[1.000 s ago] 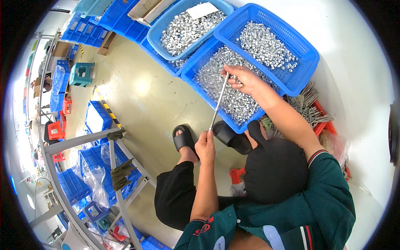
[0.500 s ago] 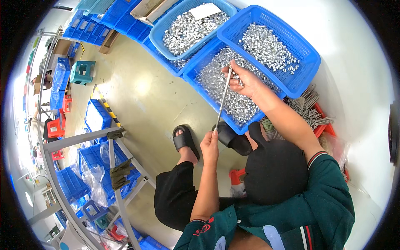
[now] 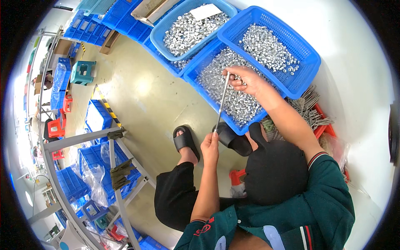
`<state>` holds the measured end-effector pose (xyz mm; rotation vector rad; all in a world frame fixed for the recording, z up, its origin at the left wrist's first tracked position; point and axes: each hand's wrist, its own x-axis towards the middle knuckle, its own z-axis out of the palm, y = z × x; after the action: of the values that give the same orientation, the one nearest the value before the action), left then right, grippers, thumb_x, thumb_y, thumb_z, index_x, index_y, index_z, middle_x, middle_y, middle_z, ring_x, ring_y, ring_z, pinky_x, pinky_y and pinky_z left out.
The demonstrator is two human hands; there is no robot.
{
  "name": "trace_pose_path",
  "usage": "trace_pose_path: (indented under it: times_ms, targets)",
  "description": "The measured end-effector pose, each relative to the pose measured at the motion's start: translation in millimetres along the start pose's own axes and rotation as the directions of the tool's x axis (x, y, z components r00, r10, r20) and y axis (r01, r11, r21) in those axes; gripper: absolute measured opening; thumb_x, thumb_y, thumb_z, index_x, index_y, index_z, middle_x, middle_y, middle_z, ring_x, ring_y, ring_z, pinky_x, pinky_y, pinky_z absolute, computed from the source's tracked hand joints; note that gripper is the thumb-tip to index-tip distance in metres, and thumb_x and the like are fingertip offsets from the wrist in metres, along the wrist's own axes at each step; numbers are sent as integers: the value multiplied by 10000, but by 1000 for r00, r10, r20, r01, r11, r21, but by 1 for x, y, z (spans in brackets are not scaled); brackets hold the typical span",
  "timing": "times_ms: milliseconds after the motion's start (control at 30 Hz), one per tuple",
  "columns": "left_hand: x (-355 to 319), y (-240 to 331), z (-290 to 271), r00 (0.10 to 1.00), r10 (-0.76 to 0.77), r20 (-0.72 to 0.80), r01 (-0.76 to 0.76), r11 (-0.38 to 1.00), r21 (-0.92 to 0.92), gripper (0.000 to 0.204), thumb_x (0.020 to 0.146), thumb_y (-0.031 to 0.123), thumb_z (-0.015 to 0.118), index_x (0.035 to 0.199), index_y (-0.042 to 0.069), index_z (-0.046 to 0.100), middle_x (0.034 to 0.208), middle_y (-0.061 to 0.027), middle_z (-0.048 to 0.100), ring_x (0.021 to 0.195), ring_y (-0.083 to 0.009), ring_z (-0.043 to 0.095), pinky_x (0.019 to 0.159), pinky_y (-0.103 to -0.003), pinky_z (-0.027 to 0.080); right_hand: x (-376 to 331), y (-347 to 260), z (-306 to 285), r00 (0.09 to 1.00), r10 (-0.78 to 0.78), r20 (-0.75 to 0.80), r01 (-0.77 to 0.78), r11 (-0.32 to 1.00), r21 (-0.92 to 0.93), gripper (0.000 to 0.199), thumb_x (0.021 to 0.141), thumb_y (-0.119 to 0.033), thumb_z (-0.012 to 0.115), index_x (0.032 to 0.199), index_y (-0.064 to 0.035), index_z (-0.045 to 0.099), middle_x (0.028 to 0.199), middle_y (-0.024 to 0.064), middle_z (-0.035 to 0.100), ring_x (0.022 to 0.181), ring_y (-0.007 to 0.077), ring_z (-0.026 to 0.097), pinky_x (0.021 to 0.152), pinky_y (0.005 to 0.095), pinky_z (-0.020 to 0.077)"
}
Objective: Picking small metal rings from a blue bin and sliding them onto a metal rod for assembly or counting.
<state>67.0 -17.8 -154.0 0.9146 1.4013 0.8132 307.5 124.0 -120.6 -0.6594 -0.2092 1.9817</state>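
A thin metal rod (image 3: 222, 103) slants up and to the right between my hands. Its lower end is pinched in the fingers of my left hand (image 3: 209, 146). At the upper tip, the thumb and forefinger of my right hand (image 3: 248, 80) meet the rod, while the other fingers curl around several small metal nuts or sleeves, whose exact kind I cannot make out. My right hand is over a blue crate (image 3: 193, 79) filled with small silvery metal parts (image 3: 237, 109). Part of that heap is hidden by the hand.
A blue perforated basket (image 3: 309, 68) of small nuts rests over the crate's right side. Behind it, a lighter blue basket (image 3: 155, 41) holds larger nuts and a white card (image 3: 206, 11). Metal rods (image 3: 307, 109) lie in a red bin (image 3: 329, 128). A grey metal frame (image 3: 79, 141) stands left.
My right hand has dropped slightly, bringing its thumb and forefinger to the rod's upper tip. My left hand and the rod's lower end have hardly moved.
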Motion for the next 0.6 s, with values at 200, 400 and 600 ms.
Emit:
trace_pose_path:
  times_ms: [200, 400, 600]
  targets:
    - [-1, 4, 0, 998, -52, 40, 54, 997, -50, 273, 877, 262, 520, 679, 74, 518, 538, 82, 364, 483, -14, 294, 440, -176, 219, -4, 3, 11, 999, -16, 49, 12, 996, 85, 212, 857, -177, 530, 906, 27, 565, 612, -23, 425, 433, 18, 331, 317, 141, 222]
    - [-3, 1, 1, 959, 228, -167, -168, 935, 312, 283, 882, 249, 508, 658, 79, 487, 557, 75, 380, 493, -6, 312, 440, -171, 227, 1, -3, 4, 997, -21, -76, -4, 948, -319, 264, 858, -211, 537, 963, 31, 530, 641, -15, 424, 436, 22, 343, 321, 135, 239]
    - [0, 1, -3, 997, -50, 56, 53, 998, -45, 286, 887, 277, 495, 670, 91, 484, 519, 78, 352, 437, -13, 288, 397, -177, 208, 2, 4, 4, 999, 22, 33, -25, 995, 94, 246, 882, -220, 497, 982, 2, 532, 685, 4, 447, 453, 30, 367, 323, 137, 249]
